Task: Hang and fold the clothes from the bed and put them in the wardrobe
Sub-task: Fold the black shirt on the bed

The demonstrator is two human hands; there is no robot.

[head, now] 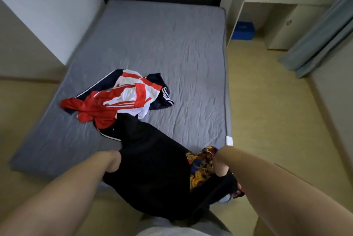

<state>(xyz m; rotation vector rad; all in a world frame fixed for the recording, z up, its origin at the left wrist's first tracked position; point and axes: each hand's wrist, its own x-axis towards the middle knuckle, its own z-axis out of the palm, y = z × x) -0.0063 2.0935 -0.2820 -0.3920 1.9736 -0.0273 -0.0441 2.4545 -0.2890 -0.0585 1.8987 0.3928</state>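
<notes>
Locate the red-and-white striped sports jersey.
The jersey lies crumpled left of centre in the head view, on the grey mattress, atop a navy striped track garment, touching the black garment.

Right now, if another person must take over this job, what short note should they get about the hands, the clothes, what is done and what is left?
Left hand: grips the black garment at its left edge.
Right hand: grips the same garment beside its colourful print.
The garment lies over the foot of the bed, partly hanging off.
Red and white clothes and a navy striped garment lie crumpled mid-bed.
Done: nothing folded or hung in view.
Left: every piece.
</notes>
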